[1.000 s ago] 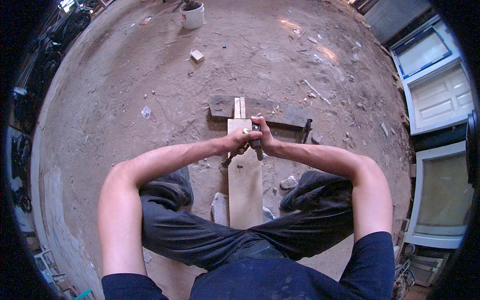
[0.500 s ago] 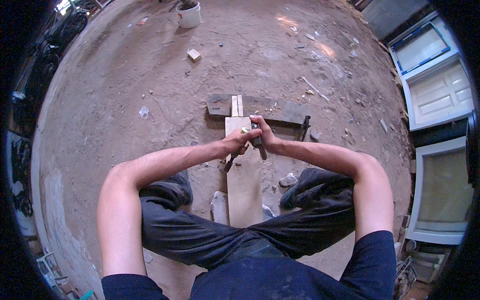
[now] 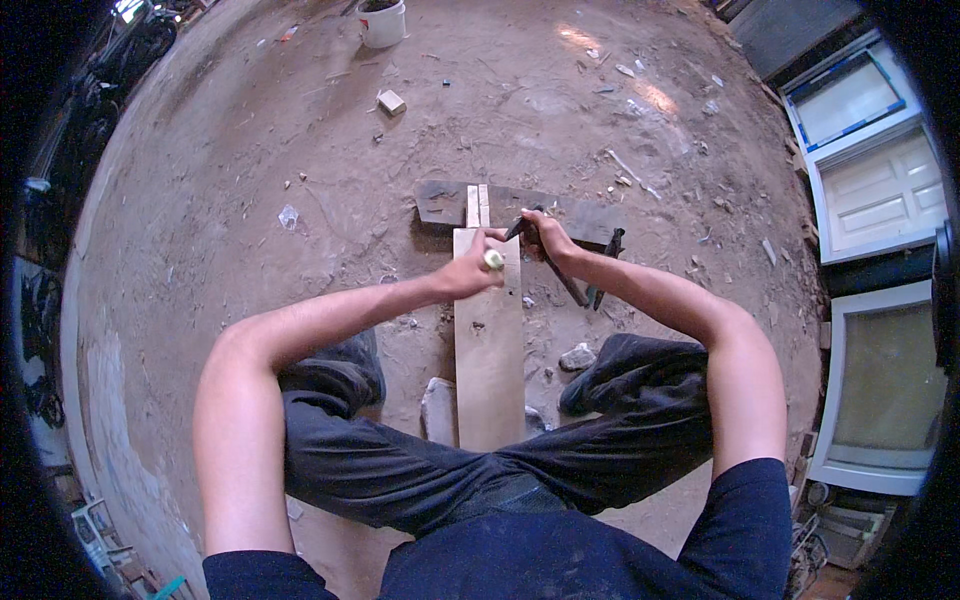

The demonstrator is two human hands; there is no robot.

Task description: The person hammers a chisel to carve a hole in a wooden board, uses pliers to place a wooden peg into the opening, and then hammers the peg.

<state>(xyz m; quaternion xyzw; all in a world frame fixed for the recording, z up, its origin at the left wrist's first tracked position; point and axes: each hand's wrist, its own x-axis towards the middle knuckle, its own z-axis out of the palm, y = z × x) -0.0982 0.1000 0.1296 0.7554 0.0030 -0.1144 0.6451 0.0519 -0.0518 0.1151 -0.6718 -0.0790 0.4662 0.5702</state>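
My left hand point(image 3: 470, 272) is closed round a chisel with a pale yellow-green handle point(image 3: 493, 260); its butt end faces up and its blade is hidden. In my right hand point(image 3: 550, 238) is a dark hammer point(image 3: 572, 285), gripped near the head, with its handle slanting down to the right. Both hands are close together over the far end of a pale wooden plank point(image 3: 488, 370), which runs away from me between my legs. Two narrow pale strips of wood point(image 3: 478, 205) at its far end lie over a dark timber block point(image 3: 560, 212).
A dark metal tool point(image 3: 608, 265) leans at the block's right end. Stones point(image 3: 437, 410) flank the plank. A small wood block point(image 3: 391, 102) and a white bucket point(image 3: 382, 25) stand farther off on the dirt floor. White door panels point(image 3: 875, 190) line the right side.
My right hand has risen slightly and moved right, swinging the hammer's handle outward to the right. My left hand has turned, so the chisel's blade no longer shows beneath it.
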